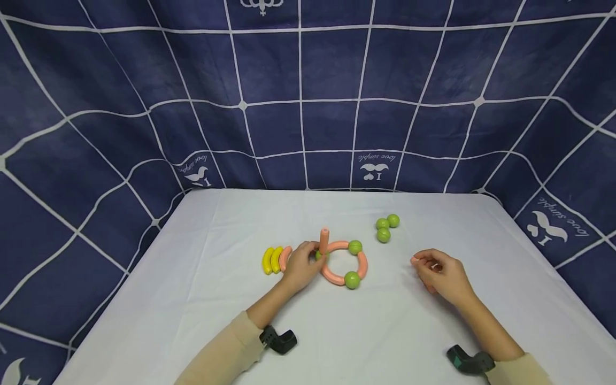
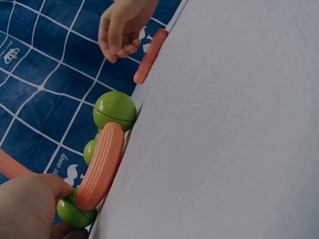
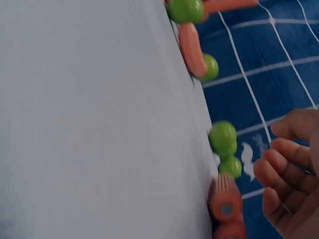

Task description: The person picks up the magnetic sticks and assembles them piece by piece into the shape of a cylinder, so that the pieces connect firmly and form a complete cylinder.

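Observation:
A ring of orange curved rods [image 1: 333, 277] and green balls [image 1: 352, 279] lies on the white table. My left hand [image 1: 303, 266] pinches the ring's left green ball [image 2: 77, 211] between thumb and fingers. From that ball an orange rod [image 1: 324, 240] sticks upward. To the right, my right hand [image 1: 445, 275] hovers with loosely bent fingers and nothing between them. Below it lie loose orange rods [image 3: 225, 201], partly hidden by the hand in the head view.
Three loose green balls [image 1: 383, 235] sit behind the ring to the right. Two yellow curved pieces [image 1: 271, 260] and another orange piece [image 1: 285, 258] lie left of my left hand. A dark blue gridded cloth [image 1: 332, 128] hangs behind the white table [image 1: 375, 337].

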`<move>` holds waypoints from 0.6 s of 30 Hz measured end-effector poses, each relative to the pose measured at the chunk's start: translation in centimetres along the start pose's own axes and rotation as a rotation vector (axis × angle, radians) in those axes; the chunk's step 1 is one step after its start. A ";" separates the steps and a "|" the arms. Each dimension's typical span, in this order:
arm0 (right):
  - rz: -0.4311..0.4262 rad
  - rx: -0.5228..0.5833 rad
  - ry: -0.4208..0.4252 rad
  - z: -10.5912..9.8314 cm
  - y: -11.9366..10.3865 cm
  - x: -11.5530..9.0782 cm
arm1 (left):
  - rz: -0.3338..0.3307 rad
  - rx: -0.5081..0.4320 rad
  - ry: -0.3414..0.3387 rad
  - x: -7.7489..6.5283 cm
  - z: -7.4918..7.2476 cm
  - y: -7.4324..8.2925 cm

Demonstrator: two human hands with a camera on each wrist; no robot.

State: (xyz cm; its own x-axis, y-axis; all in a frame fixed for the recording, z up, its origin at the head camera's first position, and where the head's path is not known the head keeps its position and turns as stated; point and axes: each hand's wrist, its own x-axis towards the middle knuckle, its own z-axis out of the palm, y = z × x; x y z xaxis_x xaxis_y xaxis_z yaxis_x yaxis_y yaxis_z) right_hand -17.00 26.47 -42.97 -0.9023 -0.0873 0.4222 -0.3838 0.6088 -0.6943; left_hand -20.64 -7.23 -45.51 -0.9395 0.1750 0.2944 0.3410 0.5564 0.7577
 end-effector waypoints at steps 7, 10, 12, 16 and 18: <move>0.027 -0.159 0.083 -2.0 2.6 -0.5 | 0.011 -0.033 0.000 -0.2 0.3 -0.3; 0.081 -0.209 0.040 -2.1 3.3 -0.8 | 0.022 -0.032 0.000 -0.3 0.3 -0.5; 0.111 -0.222 0.015 -2.1 3.5 -0.9 | 0.034 -0.025 0.003 -0.4 0.2 -0.6; 0.121 -0.230 -0.002 -1.9 3.7 -0.9 | 0.059 -0.019 0.005 -0.4 0.1 -0.8; 0.120 -0.233 -0.007 -2.0 3.6 -0.9 | 0.064 -0.019 0.005 -0.4 0.1 -0.8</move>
State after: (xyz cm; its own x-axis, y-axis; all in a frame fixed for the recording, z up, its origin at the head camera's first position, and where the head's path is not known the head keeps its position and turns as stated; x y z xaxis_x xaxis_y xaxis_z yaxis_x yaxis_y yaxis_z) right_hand -17.20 30.34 -44.72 -0.9403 -0.0089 0.3401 -0.2193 0.7802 -0.5858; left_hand -20.55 -7.67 -46.31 -0.9155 0.2062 0.3455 0.4014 0.5289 0.7478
